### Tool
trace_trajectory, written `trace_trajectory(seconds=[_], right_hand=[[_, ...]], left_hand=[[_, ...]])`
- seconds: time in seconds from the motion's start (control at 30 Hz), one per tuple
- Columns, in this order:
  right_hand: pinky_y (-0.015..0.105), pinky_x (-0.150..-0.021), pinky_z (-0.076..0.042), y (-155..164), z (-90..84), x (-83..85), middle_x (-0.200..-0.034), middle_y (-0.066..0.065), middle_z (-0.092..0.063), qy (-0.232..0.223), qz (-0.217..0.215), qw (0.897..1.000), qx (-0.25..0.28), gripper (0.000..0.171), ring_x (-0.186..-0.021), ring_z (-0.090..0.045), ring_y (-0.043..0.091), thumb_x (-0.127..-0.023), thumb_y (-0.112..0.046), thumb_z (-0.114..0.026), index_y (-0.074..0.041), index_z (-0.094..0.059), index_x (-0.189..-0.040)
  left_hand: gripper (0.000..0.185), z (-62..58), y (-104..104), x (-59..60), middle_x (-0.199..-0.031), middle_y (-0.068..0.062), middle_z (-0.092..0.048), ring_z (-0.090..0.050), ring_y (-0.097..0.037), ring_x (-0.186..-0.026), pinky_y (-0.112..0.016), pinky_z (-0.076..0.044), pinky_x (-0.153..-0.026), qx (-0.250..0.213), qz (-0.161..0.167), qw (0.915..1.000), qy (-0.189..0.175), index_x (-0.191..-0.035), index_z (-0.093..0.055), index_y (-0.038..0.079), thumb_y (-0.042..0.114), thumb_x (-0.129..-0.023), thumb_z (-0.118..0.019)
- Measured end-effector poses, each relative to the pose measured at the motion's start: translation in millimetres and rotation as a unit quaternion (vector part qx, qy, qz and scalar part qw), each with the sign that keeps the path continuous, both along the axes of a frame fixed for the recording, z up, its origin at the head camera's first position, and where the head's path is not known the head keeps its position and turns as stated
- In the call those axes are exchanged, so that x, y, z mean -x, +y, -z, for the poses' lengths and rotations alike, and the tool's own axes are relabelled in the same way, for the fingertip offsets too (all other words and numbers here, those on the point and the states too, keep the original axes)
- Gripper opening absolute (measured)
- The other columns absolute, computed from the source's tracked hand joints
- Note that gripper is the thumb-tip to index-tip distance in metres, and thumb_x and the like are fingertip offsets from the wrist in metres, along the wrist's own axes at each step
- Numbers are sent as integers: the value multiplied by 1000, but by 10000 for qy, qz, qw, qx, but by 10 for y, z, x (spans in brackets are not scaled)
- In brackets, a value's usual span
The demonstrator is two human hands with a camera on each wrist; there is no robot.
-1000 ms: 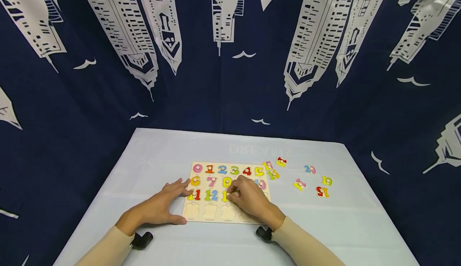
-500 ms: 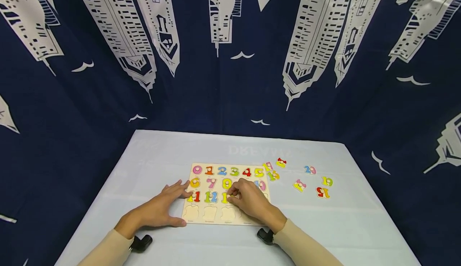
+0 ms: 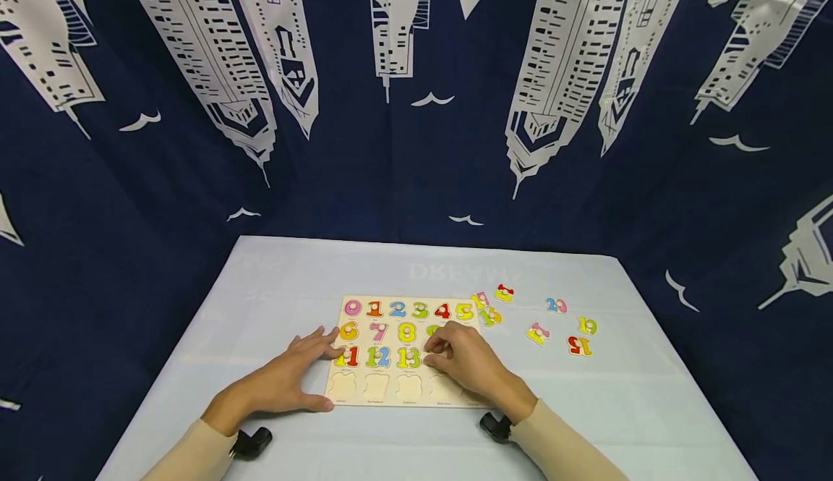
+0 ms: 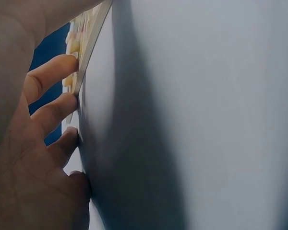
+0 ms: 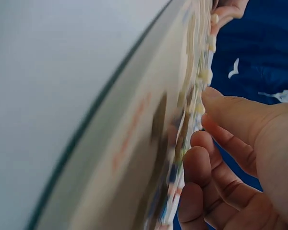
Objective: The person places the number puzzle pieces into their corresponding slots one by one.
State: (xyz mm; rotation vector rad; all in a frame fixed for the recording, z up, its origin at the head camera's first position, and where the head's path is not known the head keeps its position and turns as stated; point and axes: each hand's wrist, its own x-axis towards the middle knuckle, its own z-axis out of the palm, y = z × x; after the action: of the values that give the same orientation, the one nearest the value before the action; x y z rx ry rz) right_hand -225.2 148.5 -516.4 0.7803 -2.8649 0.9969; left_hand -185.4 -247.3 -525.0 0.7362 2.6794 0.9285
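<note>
**Right hand (image 3: pixel 470 362) sliding rightward, uncovering a yellow-and-green number 13 piece (image 3: pixel 408 357)**

Since half a second ago, the right hand is shifting off the 13, which is now sitting in its recess in the third row. That hand's grip is bending its fingers just beside the piece's right edge; whether they are clamping on a knob or holding nothing, I cannot tell.

Around it, a pale rectangular wooden number board (image 3: pixel 393 387) is lying on the white-covered bench (image 3: pixel 293 271). To the left of the 13, a green-and-blue number 12 piece (image 3: pixel 378 356) is filling its place, and the fourth row is showing bare recesses. At the board's left edge, the left hand (image 3: pixel 289 376) is resting with its fingers spread apart, its thumb by the near corner.

Farther out, to the right of the board, loose pieces are lying scattered, including a blue-and-pink number 20 (image 3: pixel 556 305) and a red-and-yellow number 15 (image 3: pixel 579 346), upside down. Behind the bench, a dark blue cloth (image 3: pixel 390 177) is hanging, printed with white buildings.
</note>
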Motion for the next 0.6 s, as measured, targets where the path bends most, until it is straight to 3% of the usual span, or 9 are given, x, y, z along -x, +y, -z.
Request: trace_trajectory(seconds=[0.23,0.6], right_hand=[[19,-69,-50,297,-33,33,-97,-8,-76,276,317,9991,90,12,-76,-56,2,-97,-15,-97,-17,-87,-104],[24,-66,-48,1244,-58,194,-105,5,-81,479,1642,9851,-149,19,-78,-56,9,-98,-15,-96,-10,-88,-114]], left_hand=[[90,8,-11,-11,-191,-16,-37,-25,-56,-179,-86,-15,-141,12,-41,10000,1,-161,-67,19,49,-84,-105],[94,22,-16,-10,-191,-15,-37,-25,-55,-179,-85,-15,-142,-43,-42,10000,15,-164,-66,18,48,-84,-105]])
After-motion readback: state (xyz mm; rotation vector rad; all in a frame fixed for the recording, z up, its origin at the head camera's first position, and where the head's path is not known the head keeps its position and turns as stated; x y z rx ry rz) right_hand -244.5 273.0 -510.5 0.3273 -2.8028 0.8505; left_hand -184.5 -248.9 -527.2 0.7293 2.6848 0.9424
